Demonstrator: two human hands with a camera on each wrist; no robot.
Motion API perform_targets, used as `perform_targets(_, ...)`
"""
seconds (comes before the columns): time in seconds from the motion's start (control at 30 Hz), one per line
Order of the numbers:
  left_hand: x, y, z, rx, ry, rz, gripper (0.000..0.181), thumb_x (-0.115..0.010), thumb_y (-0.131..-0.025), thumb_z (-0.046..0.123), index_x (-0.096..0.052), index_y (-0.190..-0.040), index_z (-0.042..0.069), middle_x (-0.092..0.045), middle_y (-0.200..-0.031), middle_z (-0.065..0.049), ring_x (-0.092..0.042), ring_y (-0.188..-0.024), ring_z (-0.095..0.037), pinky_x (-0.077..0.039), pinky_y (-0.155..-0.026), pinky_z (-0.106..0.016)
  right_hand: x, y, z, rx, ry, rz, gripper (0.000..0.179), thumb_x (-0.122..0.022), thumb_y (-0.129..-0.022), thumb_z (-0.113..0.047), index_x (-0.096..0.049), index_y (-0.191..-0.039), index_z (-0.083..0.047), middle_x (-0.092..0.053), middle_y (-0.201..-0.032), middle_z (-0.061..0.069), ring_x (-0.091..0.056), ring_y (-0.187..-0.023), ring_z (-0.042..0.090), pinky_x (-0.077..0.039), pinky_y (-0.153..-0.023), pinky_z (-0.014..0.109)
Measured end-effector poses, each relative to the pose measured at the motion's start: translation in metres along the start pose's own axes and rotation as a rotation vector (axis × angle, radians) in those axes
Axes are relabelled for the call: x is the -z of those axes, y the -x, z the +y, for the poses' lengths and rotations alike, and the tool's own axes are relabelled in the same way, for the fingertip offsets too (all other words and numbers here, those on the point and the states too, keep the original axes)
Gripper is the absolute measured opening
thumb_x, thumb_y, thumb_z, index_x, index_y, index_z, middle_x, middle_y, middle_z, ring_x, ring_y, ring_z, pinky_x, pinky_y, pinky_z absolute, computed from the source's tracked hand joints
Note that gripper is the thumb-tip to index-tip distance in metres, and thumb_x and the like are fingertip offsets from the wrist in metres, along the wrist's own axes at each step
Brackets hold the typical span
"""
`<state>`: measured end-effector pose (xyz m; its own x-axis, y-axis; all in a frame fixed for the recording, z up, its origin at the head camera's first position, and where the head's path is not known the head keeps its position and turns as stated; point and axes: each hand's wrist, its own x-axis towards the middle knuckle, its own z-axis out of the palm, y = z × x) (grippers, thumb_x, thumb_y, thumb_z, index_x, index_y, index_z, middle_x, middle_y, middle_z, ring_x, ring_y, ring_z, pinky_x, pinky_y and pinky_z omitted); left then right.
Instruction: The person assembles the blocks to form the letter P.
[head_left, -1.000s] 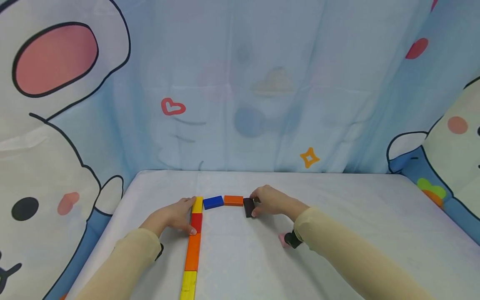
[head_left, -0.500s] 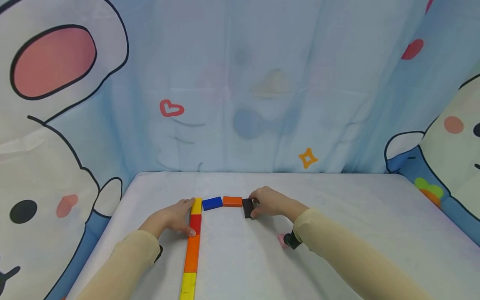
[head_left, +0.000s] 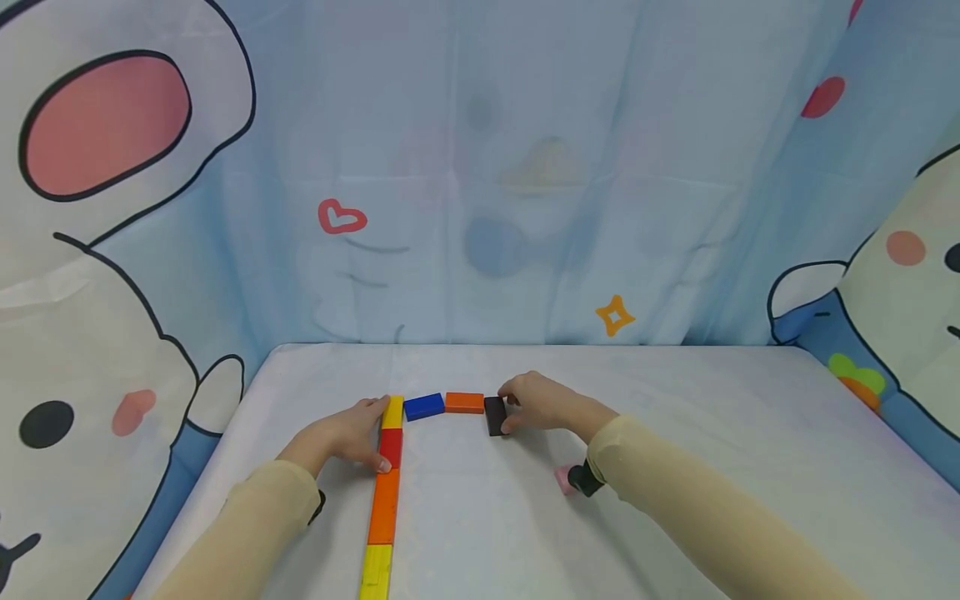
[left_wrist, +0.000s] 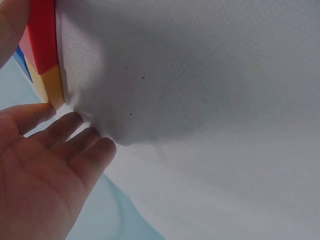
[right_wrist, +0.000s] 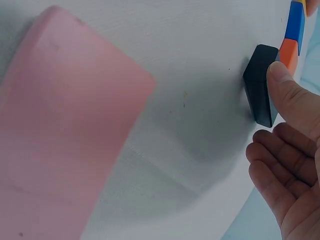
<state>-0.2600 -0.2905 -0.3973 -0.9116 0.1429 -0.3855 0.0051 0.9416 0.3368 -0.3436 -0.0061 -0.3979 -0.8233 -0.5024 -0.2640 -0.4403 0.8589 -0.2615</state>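
A line of blocks runs away from me in the head view: a yellow block (head_left: 377, 572), an orange block (head_left: 384, 506), a red block (head_left: 391, 447) and another yellow block (head_left: 393, 412) at the far end. My left hand (head_left: 337, 439) lies along its left side, index fingertip touching the far yellow end and thumb at the red block. A blue block (head_left: 424, 407) and a second orange block (head_left: 464, 403) continue rightward from the far end, the blue one slightly slanted. My right hand (head_left: 542, 402) pinches a black block (head_left: 495, 416) at the row's right end; its other fingers curl loosely.
A pink block (right_wrist: 75, 120) looms large in the right wrist view; in the head view it lies partly behind the black wrist camera (head_left: 585, 479). The white tabletop (head_left: 712, 433) ends at a blue cartoon-printed curtain (head_left: 420, 275).
The view has shifted very slightly. Both hands and the blocks stay where they were.
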Motion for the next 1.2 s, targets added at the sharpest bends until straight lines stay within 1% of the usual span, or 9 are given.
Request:
perform_targets(0.3, -0.002, -0.004, -0.002, -0.007, 0.006, 0.001, 0.102, -0.086, -0.082, 0.026, -0.025, -0.161, 0.002, -0.032, -0.163, -0.024, -0.036, -0.149, -0.040, -0.038, -0.120, -0.057, 0.003, 0.008, 0.008, 0.007, -0.004, -0.004, 0.056, -0.083, -0.088, -0.026, -0.064, -0.135, -0.002, -0.071, -0.121, 0.011, -0.065, -0.112, 0.023, -0.053, -0.106, 0.043)
perform_targets(0.43, -0.004, -0.007, -0.002, 0.001, 0.012, 0.001, 0.102, -0.087, -0.082, 0.026, -0.026, -0.160, 0.002, -0.032, -0.163, -0.024, -0.036, -0.149, -0.040, -0.037, -0.119, -0.058, 0.004, 0.015, 0.016, 0.017, -0.037, -0.010, 0.053, -0.082, -0.088, -0.023, -0.065, -0.134, -0.002, -0.071, -0.121, 0.011, -0.065, -0.113, 0.024, -0.054, -0.106, 0.043)
perform_targets(0.63, -0.004, -0.006, -0.001, 0.012, 0.003, -0.003, 0.102, -0.087, -0.081, 0.026, -0.027, -0.160, 0.003, -0.033, -0.163, -0.024, -0.037, -0.148, -0.041, -0.040, -0.117, -0.059, 0.005, 0.029, 0.030, 0.051, -0.055, 0.004, 0.050, -0.082, -0.088, -0.022, -0.067, -0.131, -0.002, -0.072, -0.120, 0.010, -0.066, -0.111, 0.024, -0.055, -0.103, 0.043)
perform_targets(0.8, -0.004, -0.004, -0.001, 0.011, 0.007, -0.003, 0.102, -0.087, -0.081, 0.026, -0.027, -0.161, 0.003, -0.032, -0.163, -0.024, -0.036, -0.149, -0.041, -0.038, -0.118, -0.061, 0.003, 0.042, 0.043, 0.092, -0.085, 0.036, 0.048, -0.082, -0.088, -0.020, -0.068, -0.129, -0.001, -0.073, -0.120, 0.009, -0.067, -0.110, 0.023, -0.056, -0.101, 0.043)
perform_targets(0.9, -0.003, -0.003, -0.001, 0.009, 0.005, -0.004, 0.102, -0.086, -0.082, 0.027, -0.026, -0.161, 0.003, -0.031, -0.164, -0.024, -0.035, -0.149, -0.041, -0.038, -0.118, -0.061, 0.003, 0.052, 0.050, 0.105, -0.124, 0.051, 0.046, -0.082, -0.088, -0.019, -0.069, -0.128, -0.001, -0.073, -0.120, 0.009, -0.067, -0.111, 0.024, -0.057, -0.101, 0.043)
perform_targets(1.2, -0.002, 0.000, 0.000, 0.013, 0.003, -0.006, 0.102, -0.086, -0.082, 0.027, -0.026, -0.161, 0.003, -0.031, -0.164, -0.024, -0.034, -0.149, -0.042, -0.038, -0.118, -0.062, -0.001, 0.089, 0.060, 0.131, -0.172, 0.084, 0.042, -0.080, -0.089, -0.019, -0.070, -0.127, -0.003, -0.074, -0.118, 0.006, -0.068, -0.110, 0.024, -0.058, -0.097, 0.044)
